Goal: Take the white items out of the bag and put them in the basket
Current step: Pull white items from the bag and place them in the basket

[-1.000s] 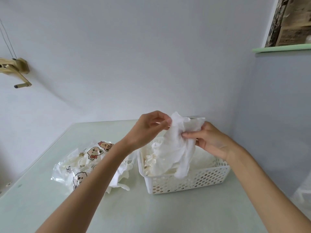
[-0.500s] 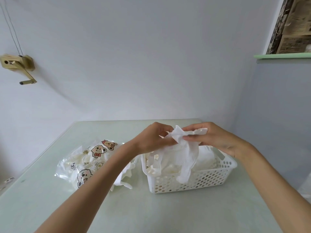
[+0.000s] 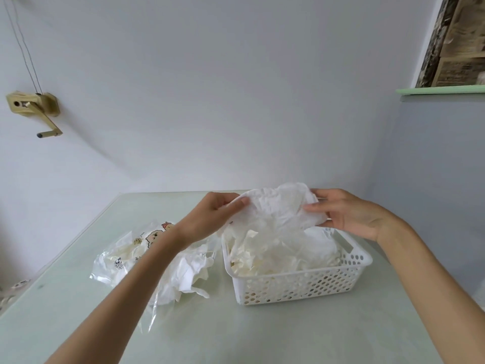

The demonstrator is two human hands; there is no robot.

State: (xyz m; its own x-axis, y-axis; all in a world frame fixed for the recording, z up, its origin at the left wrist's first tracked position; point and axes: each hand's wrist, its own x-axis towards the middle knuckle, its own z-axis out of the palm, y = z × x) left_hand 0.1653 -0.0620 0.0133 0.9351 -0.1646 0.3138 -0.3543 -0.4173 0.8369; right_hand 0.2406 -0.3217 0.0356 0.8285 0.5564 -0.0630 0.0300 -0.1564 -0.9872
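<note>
Pale green glass-like desk point(image 3: 262, 337) ran up to a plain grey-white wall point(image 3: 236, 88), with a grey partition point(image 3: 441, 166) on my right topped by a green ledge point(image 3: 441, 89). No readable writing; the clear plastic bag point(image 3: 126, 256) showed only cartoon bear prints, text too small to tell. Brass crank fitting point(image 3: 34, 109) with thin cords was fixed to the wall at left. My left hand point(image 3: 210, 219) pinched one edge of a white item point(image 3: 278, 208), my right hand point(image 3: 349, 214) pinched the other edge, spreading it just above the white perforated basket point(image 3: 301, 287), which held more white pieces. Bag lay left of the basket, white items point(image 3: 189, 274) spilling from its mouth; my left forearm crossed over it.
</note>
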